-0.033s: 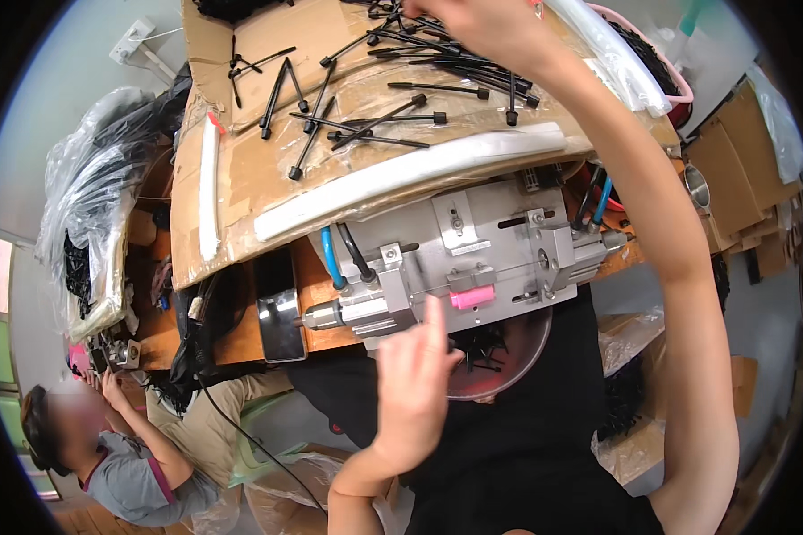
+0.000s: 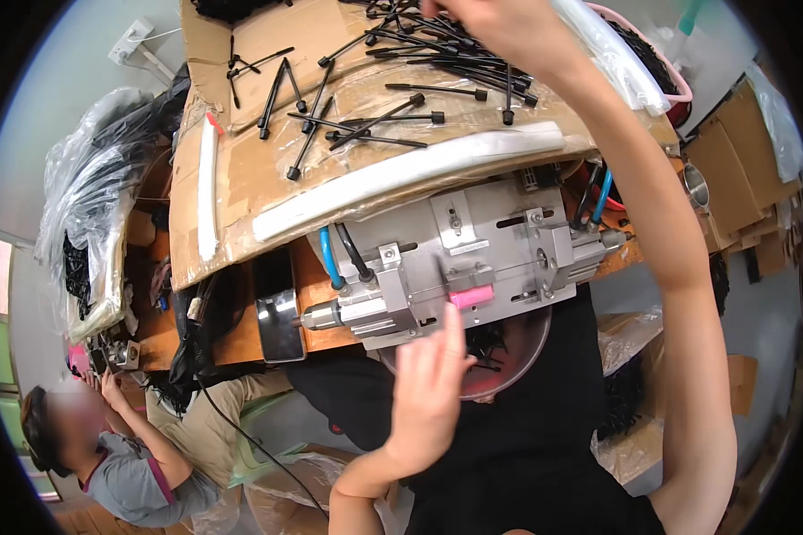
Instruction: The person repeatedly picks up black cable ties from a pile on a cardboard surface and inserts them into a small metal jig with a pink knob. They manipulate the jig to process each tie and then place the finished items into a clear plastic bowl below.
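Observation:
My left hand (image 2: 426,397) is just in front of a metal fixture (image 2: 495,236). Its index finger is stretched out, with the tip at the pink block (image 2: 471,296) on the fixture's front edge. I cannot tell whether it touches the block. The hand seems to hold nothing. At the top edge, my right hand (image 2: 509,27) reaches over a pile of black rods (image 2: 455,53) with thick knobbed ends. Its fingers are partly cut off by the picture's edge, so a grip does not show. More black rods (image 2: 366,129) lie scattered on the cardboard (image 2: 232,178).
White foam strips (image 2: 410,178) line the cardboard's edge. Below the fixture is a bowl (image 2: 531,357) with black pieces. A phone (image 2: 279,312) lies beside the left cylinder, near blue and black hoses (image 2: 330,259). Another person (image 2: 143,473) works at the lower left.
My left hand has moved right, bringing its fingertip from left of the pink block to the block. My right hand has shifted slightly right over the rods.

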Demonstrator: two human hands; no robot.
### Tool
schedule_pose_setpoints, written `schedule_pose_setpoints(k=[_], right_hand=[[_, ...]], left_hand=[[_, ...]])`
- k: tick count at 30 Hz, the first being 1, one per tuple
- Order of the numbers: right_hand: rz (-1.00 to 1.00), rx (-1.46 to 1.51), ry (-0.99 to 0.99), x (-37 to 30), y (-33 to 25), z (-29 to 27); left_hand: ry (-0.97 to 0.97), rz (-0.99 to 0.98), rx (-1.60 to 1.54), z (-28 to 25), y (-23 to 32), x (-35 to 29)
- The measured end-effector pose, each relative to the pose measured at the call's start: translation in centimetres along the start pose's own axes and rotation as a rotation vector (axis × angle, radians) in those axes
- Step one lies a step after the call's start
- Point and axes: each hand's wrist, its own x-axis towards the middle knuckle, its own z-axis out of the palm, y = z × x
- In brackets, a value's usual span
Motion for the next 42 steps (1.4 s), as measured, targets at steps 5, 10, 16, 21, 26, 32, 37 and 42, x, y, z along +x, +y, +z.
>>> schedule_pose_setpoints(k=[5, 10, 16, 21, 26, 32, 37, 42], right_hand=[[0.405, 0.476, 0.115, -5.9, -2.7, -5.6], [0.296, 0.581, 0.214, -12.0, -3.9, -8.2], [0.258, 0.400, 0.228, -19.5, -7.5, -4.6], [0.123, -0.056, -0.004, -26.7, -8.3, 1.0], [0.155, -0.079, -0.143, -29.2, -7.7, 4.9], [0.210, -0.125, -0.188, -28.7, -7.5, 5.5], [0.098, -0.224, -0.256, -25.7, -8.0, 2.7], [-0.214, -0.628, 0.097, -15.6, -3.6, -1.8]], left_hand=[[-0.045, 0.018, 0.184, 4.4, 1.2, 0.0], [-0.090, 0.012, 0.273, 5.1, 1.2, 0.2], [-0.127, -0.015, 0.227, 4.5, 0.7, 0.2], [0.000, 0.044, 0.112, -2.1, -1.2, 5.1], [0.220, -0.069, 0.189, -7.6, -11.0, 13.8], [-0.075, -0.173, -0.054, -9.6, -13.0, 15.4], [0.048, -0.105, 0.024, -9.5, -11.2, 12.5], [0.276, -0.076, 0.159, -4.4, -3.7, 5.3]])
